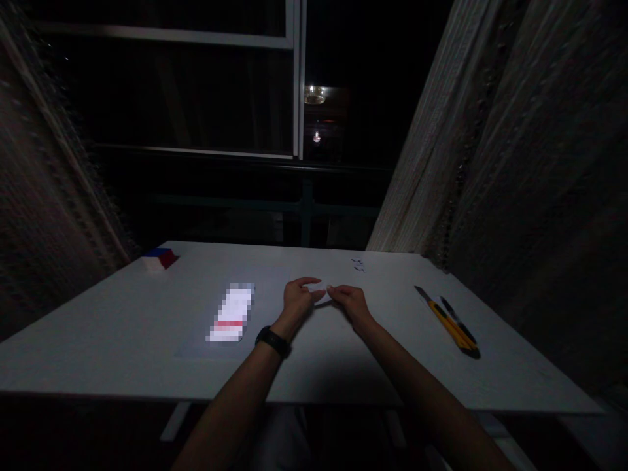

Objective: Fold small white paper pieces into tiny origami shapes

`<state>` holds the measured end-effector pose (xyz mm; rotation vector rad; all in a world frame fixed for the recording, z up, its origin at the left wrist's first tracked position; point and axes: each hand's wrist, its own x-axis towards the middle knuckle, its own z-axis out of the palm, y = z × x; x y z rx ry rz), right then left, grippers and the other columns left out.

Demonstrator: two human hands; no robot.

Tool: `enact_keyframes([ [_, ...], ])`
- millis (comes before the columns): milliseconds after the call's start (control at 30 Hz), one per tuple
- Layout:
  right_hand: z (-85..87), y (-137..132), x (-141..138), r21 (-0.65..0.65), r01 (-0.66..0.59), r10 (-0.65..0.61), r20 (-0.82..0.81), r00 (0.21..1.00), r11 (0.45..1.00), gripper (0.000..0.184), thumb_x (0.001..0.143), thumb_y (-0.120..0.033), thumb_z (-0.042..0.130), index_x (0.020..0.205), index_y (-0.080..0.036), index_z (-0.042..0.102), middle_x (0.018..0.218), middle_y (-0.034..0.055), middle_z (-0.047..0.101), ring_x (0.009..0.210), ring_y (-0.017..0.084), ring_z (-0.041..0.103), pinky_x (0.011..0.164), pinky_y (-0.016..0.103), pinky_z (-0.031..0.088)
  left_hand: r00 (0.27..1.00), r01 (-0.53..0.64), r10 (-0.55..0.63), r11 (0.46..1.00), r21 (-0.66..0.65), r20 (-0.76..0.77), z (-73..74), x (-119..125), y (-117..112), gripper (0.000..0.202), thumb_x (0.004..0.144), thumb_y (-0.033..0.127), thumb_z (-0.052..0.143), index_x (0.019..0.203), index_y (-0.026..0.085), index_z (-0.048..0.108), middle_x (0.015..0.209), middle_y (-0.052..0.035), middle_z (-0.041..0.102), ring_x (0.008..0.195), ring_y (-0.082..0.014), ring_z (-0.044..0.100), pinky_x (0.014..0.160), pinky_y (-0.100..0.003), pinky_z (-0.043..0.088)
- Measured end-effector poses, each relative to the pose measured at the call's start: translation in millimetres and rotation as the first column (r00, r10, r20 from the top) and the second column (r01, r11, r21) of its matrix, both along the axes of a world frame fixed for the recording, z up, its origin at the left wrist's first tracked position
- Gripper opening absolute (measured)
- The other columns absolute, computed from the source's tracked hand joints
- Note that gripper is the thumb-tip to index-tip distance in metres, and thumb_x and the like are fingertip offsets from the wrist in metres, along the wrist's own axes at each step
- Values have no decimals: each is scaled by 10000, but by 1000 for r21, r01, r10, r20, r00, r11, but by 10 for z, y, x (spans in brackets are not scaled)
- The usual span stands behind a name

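White paper slip point(321, 301) between the two hands, the handling of it only part-way along

The right hand point(350, 301) pinches the slip between thumb and fingertips; the left hand point(296, 296) meets its other side, thumb against it and index finger stretched above, though whether it grips cannot be told. The slip is not released yet, and the dimness hides what has been done to it or what it still needs. Beyond the hands and slightly right, two small dark-marked shapes point(358, 265) lie on the counter point(147, 353), perhaps finished bits. Right of the hands, a yellow utility knife point(447, 322) and a black pen point(458, 319) lie close together, neither in use; left of them, a lit smartphone point(233, 313) lies untouched, with a blue, white and red block point(157, 259) farther out
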<state>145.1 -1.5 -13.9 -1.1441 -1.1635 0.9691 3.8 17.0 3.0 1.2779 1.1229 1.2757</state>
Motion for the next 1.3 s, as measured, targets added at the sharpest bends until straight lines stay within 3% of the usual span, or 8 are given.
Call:
enact_keyframes([
  [167,7,-12,-2,-3,-25,25,0,1000,1000,306,498,-411,767,552,-131,655,507,16,606,473,109,493,497,248,350,995,-32,35,999,-29,93,25,20,-28,418,449,226,768,834,95,673,392,82,376,366,-40,328,397,-193,245],
  [300,-10,-13,-1,-9,-24,24,-60,998,1000,302,479,-397,778,525,-134,638,513,36,629,467,122,527,505,255,381,977,70,-54,995,-73,204,38,23,-41,371,434,235,788,753,85,671,538,-21,578,482,-98,505,484,-220,370],
  [400,-33,-5,-3,-17,-35,33,-96,995,999,306,460,-388,789,510,-140,618,509,39,635,460,127,540,502,256,393,974,128,-110,989,-80,200,64,2,-49,341,440,276,794,692,81,675,611,-66,624,522,-113,530,501,-227,384],
  [600,3,-26,-18,-34,-60,57,-65,996,998,321,458,-398,787,501,-141,600,495,37,626,438,118,521,476,247,368,988,2,8,998,-67,152,101,-26,-68,340,405,292,811,646,91,679,576,-53,617,510,-108,514,475,-217,359],
  [767,66,-60,-13,-27,-41,40,-23,999,999,312,471,-399,779,491,-141,605,448,2,572,432,100,474,483,251,346,987,20,-11,999,-50,160,70,-11,-46,334,433,286,803,677,89,690,612,-66,641,544,-121,544,510,-225,390],
  [933,6,-34,-4,-13,-43,43,6,999,999,314,452,-402,783,491,-141,614,463,1,570,446,103,464,482,258,342,974,86,-87,996,14,210,49,5,-25,292,499,264,776,737,110,708,742,-97,687,664,-156,601,635,-265,451],
  [1300,-37,-41,-10,-71,-192,191,-16,981,979,318,428,-336,800,637,-129,680,577,17,640,525,125,540,531,250,373,988,-61,56,998,29,146,99,9,-51,192,530,222,742,683,113,709,703,-92,693,678,-188,619,668,-299,468],
])
